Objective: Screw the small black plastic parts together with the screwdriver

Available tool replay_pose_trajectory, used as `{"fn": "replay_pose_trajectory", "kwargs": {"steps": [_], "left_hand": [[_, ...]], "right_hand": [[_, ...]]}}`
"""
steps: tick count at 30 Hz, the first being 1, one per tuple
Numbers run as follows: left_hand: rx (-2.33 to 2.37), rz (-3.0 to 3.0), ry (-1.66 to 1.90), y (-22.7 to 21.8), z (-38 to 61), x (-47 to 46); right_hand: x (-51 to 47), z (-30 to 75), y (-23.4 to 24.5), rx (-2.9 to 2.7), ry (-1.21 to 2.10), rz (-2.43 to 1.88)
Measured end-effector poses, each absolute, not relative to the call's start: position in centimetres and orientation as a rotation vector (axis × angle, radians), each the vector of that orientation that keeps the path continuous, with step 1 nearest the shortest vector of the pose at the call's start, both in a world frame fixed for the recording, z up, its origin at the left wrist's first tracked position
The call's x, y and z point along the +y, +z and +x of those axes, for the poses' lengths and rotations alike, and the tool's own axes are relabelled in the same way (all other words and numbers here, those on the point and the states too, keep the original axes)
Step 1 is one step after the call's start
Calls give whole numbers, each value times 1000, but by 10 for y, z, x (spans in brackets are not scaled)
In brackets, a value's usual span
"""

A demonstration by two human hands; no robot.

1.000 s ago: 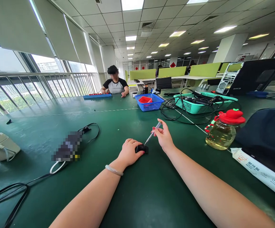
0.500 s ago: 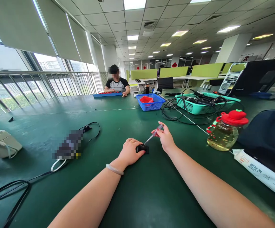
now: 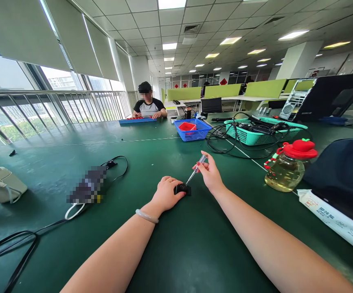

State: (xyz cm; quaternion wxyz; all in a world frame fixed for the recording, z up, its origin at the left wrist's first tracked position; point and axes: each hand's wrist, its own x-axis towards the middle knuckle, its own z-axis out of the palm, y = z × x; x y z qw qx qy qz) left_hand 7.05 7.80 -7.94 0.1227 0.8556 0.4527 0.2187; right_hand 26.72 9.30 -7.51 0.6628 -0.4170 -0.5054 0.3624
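Note:
On the green table [image 3: 176, 240], my left hand [image 3: 167, 193] is closed around a small black block-like part [image 3: 186, 189], pressing it to the surface. What kind of part it is cannot be made out. My right hand [image 3: 210, 173] grips a screwdriver [image 3: 197, 168] with a clear handle, one finger resting on the handle's top end. The screwdriver is tilted, and its shaft runs down to the left, the tip meeting the top of the black part.
Ahead stand a blue basket [image 3: 192, 134] with a red box and a teal basket [image 3: 249, 137] of cables. A red-lidded jar [image 3: 286, 173] and a white packet [image 3: 335, 221] lie right. Left is a blurred dark device [image 3: 87, 185] with cords. Across the table sits a person [image 3: 148, 106].
My right hand and the screwdriver's handle have shifted slightly up and left, so the screwdriver stands steeper. My left hand stays on the black part. The person opposite has moved a hand.

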Motion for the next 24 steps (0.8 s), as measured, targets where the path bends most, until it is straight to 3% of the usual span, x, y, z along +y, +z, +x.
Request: {"fn": "replay_pose_trajectory", "kwargs": {"steps": [24], "left_hand": [[1338, 2493, 635, -81, 71, 78]], "right_hand": [[99, 272, -87, -975, 947, -1159]]}}
